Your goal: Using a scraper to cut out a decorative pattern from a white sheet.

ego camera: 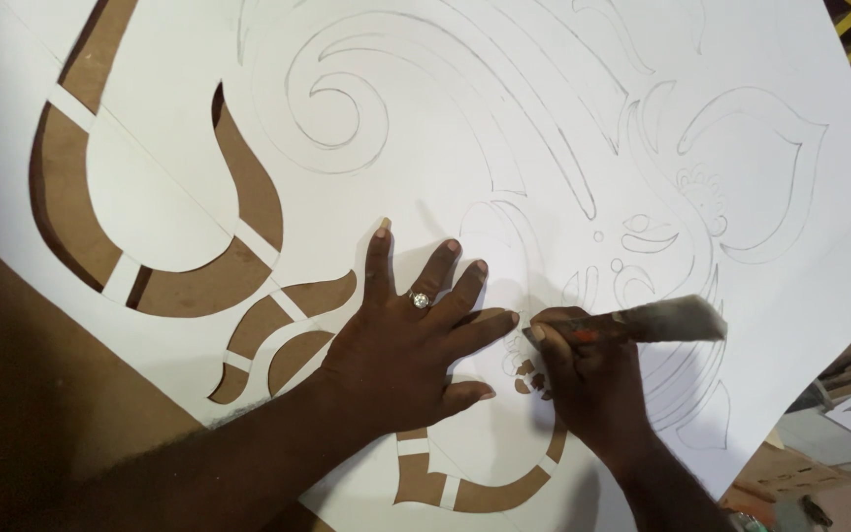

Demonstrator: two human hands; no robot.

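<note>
Cutting the pencilled ornament out of the white sheet, lower centre of the brown desk.
Right hand grips a cutting tool, tip at small cut-outs; left hand lies flat, fingers spread, pinning the sheet; next stroke likely needs steady pressure along the line.

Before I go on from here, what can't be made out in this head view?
- Tool in the right hand: motion-blurred, so its kind is unclear; its tip is hidden under the fingers.
- Cutting spot on the white sheet: covered by the right hand.
- Pattern under the flat left hand: hidden.
- Sheet's far edges: cut off by the frame.
- Clutter at lower right: too small and dim.
</note>
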